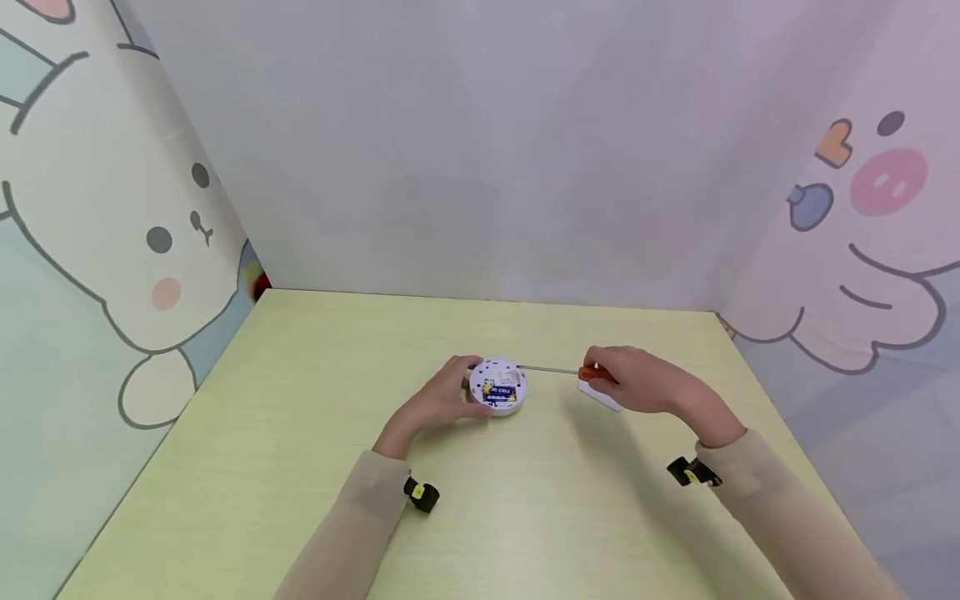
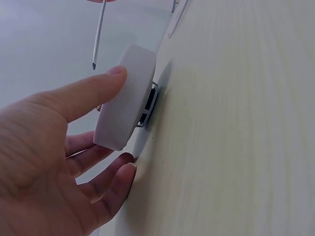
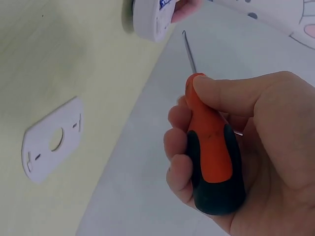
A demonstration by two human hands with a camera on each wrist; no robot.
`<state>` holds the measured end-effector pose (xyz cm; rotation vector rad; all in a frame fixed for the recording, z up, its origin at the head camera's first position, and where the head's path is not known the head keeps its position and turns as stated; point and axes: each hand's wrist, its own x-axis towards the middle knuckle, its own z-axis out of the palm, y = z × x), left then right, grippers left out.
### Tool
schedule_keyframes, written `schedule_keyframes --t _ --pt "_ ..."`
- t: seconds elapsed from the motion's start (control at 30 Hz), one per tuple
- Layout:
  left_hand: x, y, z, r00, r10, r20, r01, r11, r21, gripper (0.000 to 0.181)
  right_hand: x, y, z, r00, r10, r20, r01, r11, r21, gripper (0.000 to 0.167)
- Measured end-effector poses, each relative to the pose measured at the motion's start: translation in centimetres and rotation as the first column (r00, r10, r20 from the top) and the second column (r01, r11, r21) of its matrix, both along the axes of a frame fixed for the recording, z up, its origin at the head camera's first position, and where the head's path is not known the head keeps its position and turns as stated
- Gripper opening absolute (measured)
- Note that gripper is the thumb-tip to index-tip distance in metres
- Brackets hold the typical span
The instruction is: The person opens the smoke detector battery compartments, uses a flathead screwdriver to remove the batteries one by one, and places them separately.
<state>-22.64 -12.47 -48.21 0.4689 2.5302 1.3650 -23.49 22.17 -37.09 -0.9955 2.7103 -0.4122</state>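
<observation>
While the right hand (image 1: 641, 382) grips a screwdriver (image 3: 215, 147), the left hand (image 1: 438, 398) pinches a smoke detector (image 1: 498, 387), probably light, rigid, best rim-held.

"What can you read?"
"'CELL', ending the top line of the blue label (image 1: 501, 393) on the round white device (image 1: 491, 372)."
"And below?"
"Smaller print, too tiny to read."

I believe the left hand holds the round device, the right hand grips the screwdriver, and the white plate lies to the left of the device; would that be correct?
Not quite: the head view shows the plate to the right of the device. The left hand does hold the device, and the right hand grips the screwdriver.
</observation>
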Motion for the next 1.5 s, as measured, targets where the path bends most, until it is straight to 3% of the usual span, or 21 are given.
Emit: schedule_keyframes --t 0.43,1.13,1.5 --pt "-0.1 0.0 0.0 1.0 -0.011 -0.014 0.011 1.0 -0.021 0.092 0.6 -2.1 2.4 0.987 0.137 -0.087 -0.118 0.974 0.192 0.01" --pt "-0.1 0.2 0.0 0.999 -0.009 -0.031 0.008 0.999 -0.036 0.091 0.5 -4.8 4.4 0.971 0.196 -0.134 -0.14 0.928 0.345 0.01" --pt "0.0 0.2 -0.1 0.999 0.003 -0.034 -0.005 0.999 -0.034 0.091 1.0 -8.2 6.3 0.92 0.293 -0.261 -0.135 0.861 0.49 0.011"
